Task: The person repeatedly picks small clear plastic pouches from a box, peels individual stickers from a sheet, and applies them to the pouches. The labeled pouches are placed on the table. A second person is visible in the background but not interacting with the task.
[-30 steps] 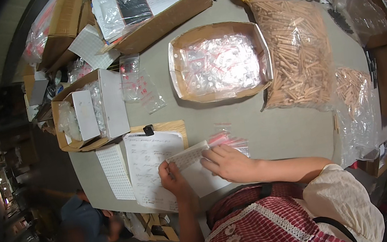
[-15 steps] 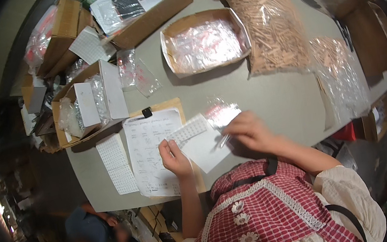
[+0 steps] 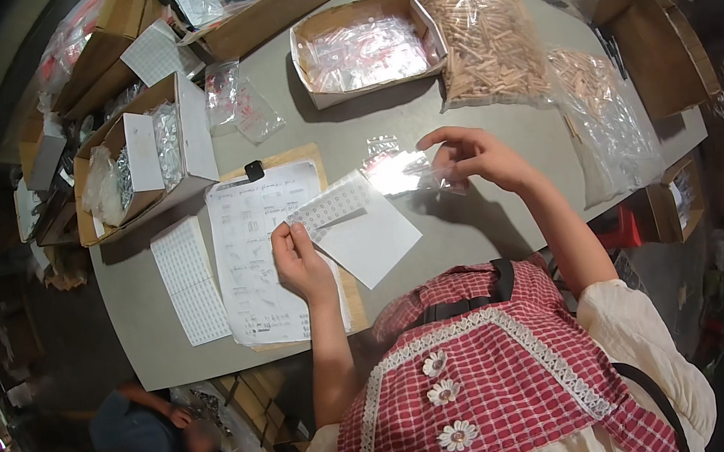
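My left hand [image 3: 304,261] pinches the left edge of a white label sheet [image 3: 374,245], its upper strip printed with rows of small marks. The sheet is held over the right part of a clipboard [image 3: 352,298] bearing a written paper form [image 3: 259,260]. Just beyond the sheet, shiny clear plastic bags [image 3: 396,172] lie on the table, with glare hiding their detail. My right hand [image 3: 481,159] is at their right end, thumb and forefinger apart. Whether its fingertips touch the plastic, I cannot tell.
More label sheets [image 3: 190,284] lie left of the clipboard. A shallow carton [image 3: 315,100] of clear bags stands at the back, beside a large bag of wooden pegs [image 3: 488,39]. At left is a box [image 3: 198,133] of plastic packets. Another person [image 3: 145,436] is at lower left.
My right hand has moved from the label sheet's right edge, where it pinched a thin shiny thing, up to the clear bags, and its fingers have spread. My left hand keeps the sheet.
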Demonstrator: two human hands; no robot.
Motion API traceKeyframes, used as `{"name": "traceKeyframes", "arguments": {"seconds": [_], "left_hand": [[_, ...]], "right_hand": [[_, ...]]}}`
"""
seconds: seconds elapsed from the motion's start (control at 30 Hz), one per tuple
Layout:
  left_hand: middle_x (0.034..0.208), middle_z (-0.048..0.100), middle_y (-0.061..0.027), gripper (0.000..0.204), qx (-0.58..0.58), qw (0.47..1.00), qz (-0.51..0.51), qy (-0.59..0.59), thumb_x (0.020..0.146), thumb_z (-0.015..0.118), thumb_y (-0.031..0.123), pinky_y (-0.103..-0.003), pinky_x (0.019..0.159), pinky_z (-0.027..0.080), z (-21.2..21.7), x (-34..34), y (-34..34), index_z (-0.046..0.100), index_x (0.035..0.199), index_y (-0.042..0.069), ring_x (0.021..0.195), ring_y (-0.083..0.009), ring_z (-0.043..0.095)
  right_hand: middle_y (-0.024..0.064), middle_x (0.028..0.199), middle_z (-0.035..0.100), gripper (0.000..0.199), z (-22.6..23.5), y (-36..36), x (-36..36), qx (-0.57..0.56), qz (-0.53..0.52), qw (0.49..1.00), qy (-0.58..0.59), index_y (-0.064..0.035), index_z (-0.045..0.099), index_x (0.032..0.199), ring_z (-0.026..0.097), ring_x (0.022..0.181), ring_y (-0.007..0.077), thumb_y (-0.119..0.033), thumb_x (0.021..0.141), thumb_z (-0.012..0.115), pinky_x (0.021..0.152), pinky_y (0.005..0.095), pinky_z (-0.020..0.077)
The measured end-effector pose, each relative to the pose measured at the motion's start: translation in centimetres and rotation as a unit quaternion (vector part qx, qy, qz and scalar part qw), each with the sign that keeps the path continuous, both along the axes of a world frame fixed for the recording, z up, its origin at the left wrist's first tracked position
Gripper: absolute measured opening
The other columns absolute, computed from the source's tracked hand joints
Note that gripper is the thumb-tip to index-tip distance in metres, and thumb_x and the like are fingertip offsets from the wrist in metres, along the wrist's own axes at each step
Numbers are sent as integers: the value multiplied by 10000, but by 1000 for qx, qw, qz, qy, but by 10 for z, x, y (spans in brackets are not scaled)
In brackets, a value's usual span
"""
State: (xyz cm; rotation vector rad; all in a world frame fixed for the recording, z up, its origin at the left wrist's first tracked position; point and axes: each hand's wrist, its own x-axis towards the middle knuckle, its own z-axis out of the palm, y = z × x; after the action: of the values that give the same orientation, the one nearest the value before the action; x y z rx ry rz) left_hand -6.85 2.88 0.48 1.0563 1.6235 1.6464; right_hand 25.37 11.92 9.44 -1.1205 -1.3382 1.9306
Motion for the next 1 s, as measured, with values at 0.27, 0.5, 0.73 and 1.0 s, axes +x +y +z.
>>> {"name": "traceKeyframes", "arguments": {"seconds": [0.27, 0.5, 0.73, 1.0], "left_hand": [[977, 618, -76, 254, -28, 999, -8, 25, 1106, 524, 195, -270, 810, 435, 8, -2, 0, 558, 1141, -54, 901, -116, 546], [990, 667, -63, 226, -5, 1000, 27, 2, 1076, 578, 164, -244, 792, 452, 40, 12, -14, 580, 1150, -49, 897, -91, 573], [1058, 695, -80, 232, -24, 998, -2, -61, 1040, 630, 140, -248, 866, 480, 81, 11, -30, 618, 1152, -63, 970, -104, 608], [1033, 703, -73, 242, -56, 997, -55, 20, 1041, 624, 142, -255, 848, 485, 76, 31, -17, 616, 1190, -48, 957, -112, 620]], "right_hand": [[154, 1178, 685, 495, -42, 0, -7, 386, -26, 868, -310, -23, 617, 1299, 655, 1056, 341, 28, 807, 625, 927, 416, 528], [147, 1385, 599, 476, -57, -40, 12, 549, -45, 766, -330, -36, 626, 1266, 529, 1306, 351, 34, 796, 597, 1115, 479, 389], [154, 1386, 609, 318, -79, -35, 23, 526, -103, 737, -412, -43, 638, 1239, 517, 1354, 339, -108, 927, 627, 1120, 500, 360], [175, 1112, 660, 162, -77, 6, 19, 456, -179, 731, -475, -40, 675, 1011, 585, 1023, 385, -170, 916, 692, 895, 491, 471]]}}
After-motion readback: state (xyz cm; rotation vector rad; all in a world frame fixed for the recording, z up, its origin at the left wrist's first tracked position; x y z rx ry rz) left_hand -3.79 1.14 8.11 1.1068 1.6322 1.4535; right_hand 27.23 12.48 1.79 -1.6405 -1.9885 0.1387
